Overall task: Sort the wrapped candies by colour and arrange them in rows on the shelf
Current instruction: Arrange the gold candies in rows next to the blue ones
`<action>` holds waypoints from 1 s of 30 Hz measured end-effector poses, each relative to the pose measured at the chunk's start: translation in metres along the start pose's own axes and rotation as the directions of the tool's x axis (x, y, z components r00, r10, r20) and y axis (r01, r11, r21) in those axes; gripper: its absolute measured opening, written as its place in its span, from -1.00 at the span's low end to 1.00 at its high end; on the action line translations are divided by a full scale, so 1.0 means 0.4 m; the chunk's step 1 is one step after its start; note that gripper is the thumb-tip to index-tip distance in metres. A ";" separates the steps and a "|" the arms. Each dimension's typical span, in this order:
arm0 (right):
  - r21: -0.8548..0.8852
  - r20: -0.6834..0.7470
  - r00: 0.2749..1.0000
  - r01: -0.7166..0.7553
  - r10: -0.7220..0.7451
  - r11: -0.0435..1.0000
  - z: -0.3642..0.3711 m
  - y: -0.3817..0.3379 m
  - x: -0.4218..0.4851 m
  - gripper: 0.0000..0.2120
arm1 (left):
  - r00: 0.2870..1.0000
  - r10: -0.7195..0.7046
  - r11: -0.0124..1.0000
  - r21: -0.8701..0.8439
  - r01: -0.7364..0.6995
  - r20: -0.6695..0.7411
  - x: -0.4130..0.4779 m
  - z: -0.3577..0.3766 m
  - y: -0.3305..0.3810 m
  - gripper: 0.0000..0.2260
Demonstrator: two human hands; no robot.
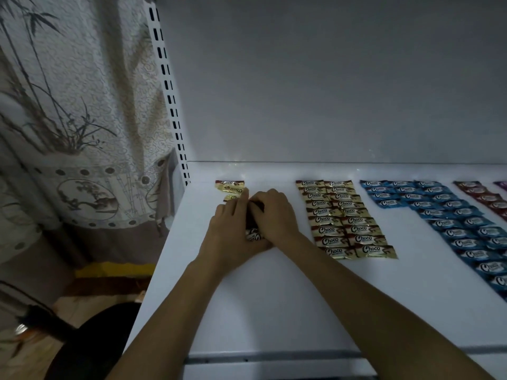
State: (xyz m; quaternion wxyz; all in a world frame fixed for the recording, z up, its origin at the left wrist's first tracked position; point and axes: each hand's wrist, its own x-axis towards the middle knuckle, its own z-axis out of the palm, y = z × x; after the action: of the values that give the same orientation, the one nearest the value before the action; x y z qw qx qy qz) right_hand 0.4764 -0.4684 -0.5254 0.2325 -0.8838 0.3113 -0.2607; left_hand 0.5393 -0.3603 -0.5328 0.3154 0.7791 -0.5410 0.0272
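Observation:
On the white shelf (247, 297) my two hands meet over a small bunch of gold-and-brown wrapped candies (254, 233). My left hand (231, 229) cups the bunch from the left, its fingers reaching toward a short column of gold candies (230, 187) at the back left. My right hand (274, 212) curls over the top of the bunch; most of it is hidden between the hands. To the right lie two columns of gold candies (344, 218), then columns of blue candies (450, 215).
Dark red candies (482, 194) and a purple one (500, 185) lie at the far right edge. A slotted white upright (170, 100) marks the shelf's left end. A patterned curtain (68, 119) hangs left, with a dark round object (90, 344) below.

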 end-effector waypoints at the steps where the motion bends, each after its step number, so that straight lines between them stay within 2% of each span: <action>1: 0.048 -0.029 0.999 -0.012 0.014 0.999 0.002 -0.001 -0.001 -0.74 | 1.000 0.009 0.999 -0.044 -0.010 -0.007 0.000 0.001 -0.002 -0.06; 6: 0.236 -0.080 0.992 -0.076 0.097 0.969 -0.017 -0.001 -0.013 -0.76 | 0.998 0.054 0.992 -0.115 -0.057 -0.029 0.011 0.005 -0.017 -0.25; 9: 0.324 -0.104 0.983 -0.108 0.148 0.940 -0.017 -0.004 -0.008 -0.73 | 1.000 -0.021 0.986 -0.165 0.020 -0.005 0.015 0.001 -0.013 -0.31; 14: 0.384 -0.138 0.968 -0.145 0.212 0.912 -0.018 -0.006 0.003 -0.71 | 0.998 -0.068 0.983 -0.169 0.068 0.000 0.047 -0.007 -0.021 -0.73; 16: 0.424 -0.149 0.955 -0.172 0.255 0.889 -0.014 -0.008 0.004 -0.69 | 0.996 -0.090 0.980 -0.180 0.088 -0.003 0.058 -0.007 -0.019 -0.82; 18: 0.508 -0.151 0.940 -0.193 0.307 0.840 -0.008 -0.012 0.007 -0.68 | 0.986 -0.162 0.948 -0.285 0.143 -0.043 0.066 -0.004 -0.015 -0.88; 20: 0.608 -0.174 0.913 -0.195 0.368 0.770 -0.005 -0.022 0.013 -0.68 | 0.946 -0.313 0.824 -0.518 0.229 -0.081 0.077 -0.005 0.002 -0.88; 23: 0.799 -0.145 0.864 -0.185 0.483 0.572 -0.007 -0.036 0.026 -0.73 | 0.847 -0.529 0.480 -0.842 0.247 -0.054 0.099 -0.023 0.032 -0.82; 25: 0.866 -0.092 0.851 -0.187 0.517 0.463 -0.008 -0.046 0.033 -0.75 | 0.794 -0.606 0.264 -0.929 0.258 0.048 0.117 -0.031 0.038 -0.80; 27: 0.900 -0.036 0.845 -0.204 0.534 0.384 -0.001 -0.060 0.035 -0.74 | 0.763 -0.625 0.100 -0.953 0.286 0.163 0.129 -0.026 0.040 -0.79; 30: 0.951 0.045 0.843 -0.201 0.536 0.236 0.021 -0.088 0.034 -0.74 | 0.761 -0.619 0.010 -0.967 0.253 0.193 0.135 -0.005 0.057 -0.83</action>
State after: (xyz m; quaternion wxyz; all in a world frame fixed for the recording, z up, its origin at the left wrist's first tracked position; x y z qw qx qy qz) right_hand 0.5058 -0.4509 -0.5072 0.6999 -0.4372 0.3369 -0.4533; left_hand 0.5425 -0.4088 -0.5000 0.7974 0.5088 -0.1034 -0.3077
